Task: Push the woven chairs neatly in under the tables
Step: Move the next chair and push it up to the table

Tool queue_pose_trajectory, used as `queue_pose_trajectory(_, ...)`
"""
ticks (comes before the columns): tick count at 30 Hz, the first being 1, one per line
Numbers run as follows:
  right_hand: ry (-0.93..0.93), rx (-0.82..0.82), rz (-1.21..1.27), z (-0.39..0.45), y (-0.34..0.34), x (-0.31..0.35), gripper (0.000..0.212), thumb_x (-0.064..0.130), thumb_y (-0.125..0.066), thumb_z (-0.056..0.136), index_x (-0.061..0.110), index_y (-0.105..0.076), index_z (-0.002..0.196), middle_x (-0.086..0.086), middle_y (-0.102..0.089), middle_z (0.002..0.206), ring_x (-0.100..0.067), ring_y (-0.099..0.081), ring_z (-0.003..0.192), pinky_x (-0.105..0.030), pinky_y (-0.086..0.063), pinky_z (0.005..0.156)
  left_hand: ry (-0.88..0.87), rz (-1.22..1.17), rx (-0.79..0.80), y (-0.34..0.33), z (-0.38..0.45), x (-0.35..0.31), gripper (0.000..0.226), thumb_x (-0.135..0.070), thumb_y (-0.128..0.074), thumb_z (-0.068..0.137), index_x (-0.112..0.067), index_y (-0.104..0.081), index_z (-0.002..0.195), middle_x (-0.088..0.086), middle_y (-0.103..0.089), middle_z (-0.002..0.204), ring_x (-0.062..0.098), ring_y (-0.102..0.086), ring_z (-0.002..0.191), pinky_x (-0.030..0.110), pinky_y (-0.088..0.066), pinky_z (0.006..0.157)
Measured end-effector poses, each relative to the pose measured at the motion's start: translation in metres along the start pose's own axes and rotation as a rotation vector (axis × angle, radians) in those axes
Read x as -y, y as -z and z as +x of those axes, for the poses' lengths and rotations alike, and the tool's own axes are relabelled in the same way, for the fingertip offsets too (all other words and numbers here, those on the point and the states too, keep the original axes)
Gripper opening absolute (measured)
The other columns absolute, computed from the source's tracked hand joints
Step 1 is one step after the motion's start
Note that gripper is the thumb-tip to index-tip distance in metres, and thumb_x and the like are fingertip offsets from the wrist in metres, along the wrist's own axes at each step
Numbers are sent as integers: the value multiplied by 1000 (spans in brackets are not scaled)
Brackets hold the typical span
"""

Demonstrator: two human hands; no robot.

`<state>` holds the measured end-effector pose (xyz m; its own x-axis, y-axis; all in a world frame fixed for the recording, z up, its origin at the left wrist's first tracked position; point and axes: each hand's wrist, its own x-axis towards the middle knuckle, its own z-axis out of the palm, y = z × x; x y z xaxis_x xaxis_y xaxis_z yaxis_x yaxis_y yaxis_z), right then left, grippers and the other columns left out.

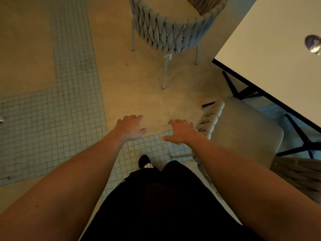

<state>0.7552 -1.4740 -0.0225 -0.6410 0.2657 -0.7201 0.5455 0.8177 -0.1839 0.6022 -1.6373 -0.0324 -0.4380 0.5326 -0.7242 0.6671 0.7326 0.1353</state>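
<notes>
While both hover empty, the left hand (131, 127) and right hand (182, 132) spread loosely curled fingers.

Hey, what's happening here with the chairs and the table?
A person stands on the tiled floor with both arms stretched forward. The left hand and right hand are open and hold nothing. The near chair sits by the right hand with its seat partly under the table. The far chair stands out on the floor, clear of the table edge, so it seems not yet pushed in.
</notes>
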Motion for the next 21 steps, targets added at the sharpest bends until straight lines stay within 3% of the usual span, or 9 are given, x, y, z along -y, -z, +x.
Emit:
queue_pose_trajectory(10, -33, -46, 59, 76, 64, 4, 84, 70, -60, 89, 22, -35, 153, -7, -42, 155, -34, -35, 143, -54, -30, 115, -40, 2, -15, 78, 66, 28, 75, -58, -45, 101, -24, -14, 161, 7, -24, 164, 35, -25, 148, 57, -28, 115)
queue_pose_trajectory(21, -21, -30, 60, 188, 183, -28, 85, 73, -57, 88, 23, -35, 153, -8, -41, 156, -34, -36, 143, -53, -30, 113, -57, -13, -13, 200, 178, 28, 74, -55, -45, 103, -23, -13, 161, 7, -22, 165, 33, -22, 150, 54, -26, 116)
